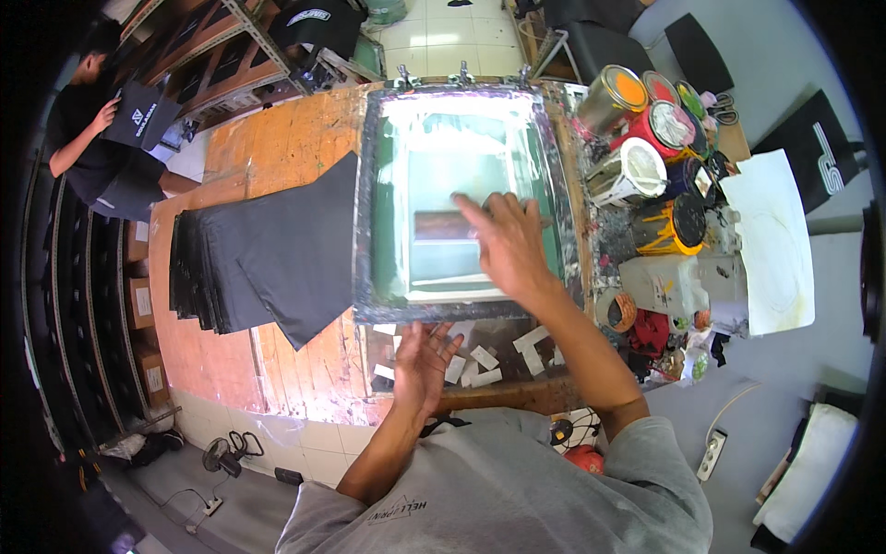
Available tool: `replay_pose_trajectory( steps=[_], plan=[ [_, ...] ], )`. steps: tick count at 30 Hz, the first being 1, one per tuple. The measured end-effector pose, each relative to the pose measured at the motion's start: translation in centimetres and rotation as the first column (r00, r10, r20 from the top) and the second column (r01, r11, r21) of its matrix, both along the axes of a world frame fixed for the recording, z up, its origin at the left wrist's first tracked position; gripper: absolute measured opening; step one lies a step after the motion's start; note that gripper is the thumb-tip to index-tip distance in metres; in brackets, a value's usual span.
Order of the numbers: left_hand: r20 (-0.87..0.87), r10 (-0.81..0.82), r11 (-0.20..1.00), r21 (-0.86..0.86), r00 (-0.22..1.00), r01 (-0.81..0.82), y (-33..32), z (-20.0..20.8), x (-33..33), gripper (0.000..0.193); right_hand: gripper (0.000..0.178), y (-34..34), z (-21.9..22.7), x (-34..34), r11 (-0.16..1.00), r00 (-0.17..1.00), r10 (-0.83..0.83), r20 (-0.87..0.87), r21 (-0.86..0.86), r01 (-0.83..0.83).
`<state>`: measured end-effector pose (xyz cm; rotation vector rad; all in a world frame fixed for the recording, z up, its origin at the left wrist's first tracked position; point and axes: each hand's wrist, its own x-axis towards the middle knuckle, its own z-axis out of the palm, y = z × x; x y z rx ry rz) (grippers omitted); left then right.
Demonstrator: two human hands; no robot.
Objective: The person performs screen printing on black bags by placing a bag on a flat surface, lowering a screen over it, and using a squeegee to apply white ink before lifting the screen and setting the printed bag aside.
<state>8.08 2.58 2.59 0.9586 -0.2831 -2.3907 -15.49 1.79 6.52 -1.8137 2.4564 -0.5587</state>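
A screen-printing frame [366, 185] lies on the table in front of me, its mesh streaked with white ink around a pale panel. My right hand [512, 245] is over the mesh, gripping a brown-handled squeegee [445, 226], with the index finger extended; the squeegee is slightly blurred. At the frame's near edge, my left hand [425, 358] is palm up with fingers apart, fingertips close to or under the rim; whether they touch it I cannot tell. Black sheets or bags [268, 249] lie fanned in a stack left of the frame, one reaching its edge.
Clamps [464, 72] line the frame's far edge. Open ink cans [623, 90] and a white tub [637, 166] crowd the right side. White scraps [484, 357] lie near the front edge of the wooden table [212, 355]. A person [101, 138] stands at far left holding a black bag.
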Motion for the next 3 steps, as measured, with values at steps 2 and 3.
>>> replay_pose_trajectory(
  steps=[2, 3],
  plan=[
    [0.176, -0.093, 0.988, 0.138, 0.98, 0.069, -0.6, -3.5, 0.1, 0.057, 0.069, -2.4, -4.4, -2.9, 0.996, 0.995, -0.013, -0.101, -0.094, 0.004],
    [0.121, -0.081, 0.993, 0.093, 0.989, 0.07, -0.6, -4.9, 0.6, 0.057, 0.071, -4.3, -6.3, -4.9, 0.989, 0.986, -0.025, -0.163, -0.147, 0.0]
  ],
)
